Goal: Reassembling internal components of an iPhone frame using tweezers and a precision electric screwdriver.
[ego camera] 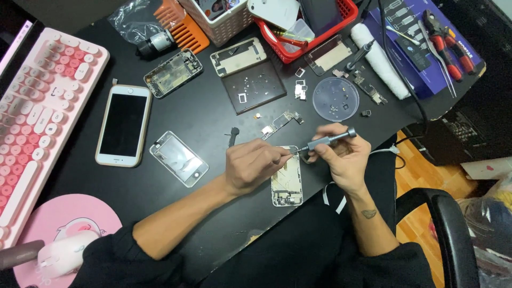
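Black desk [213, 122] | right hand [344, 154] fingers grip screwdriver [325, 141] | left hand [253, 165] curled on phone frame [287, 184]

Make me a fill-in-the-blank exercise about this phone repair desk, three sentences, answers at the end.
1. The right hand holds a grey ____ whose tip meets the left hand over the opened phone frame.
2. The keyboard at the desk's left edge is ____ in colour.
3. The round clear dish holds small ____.

Missing words: screwdriver; pink; screws
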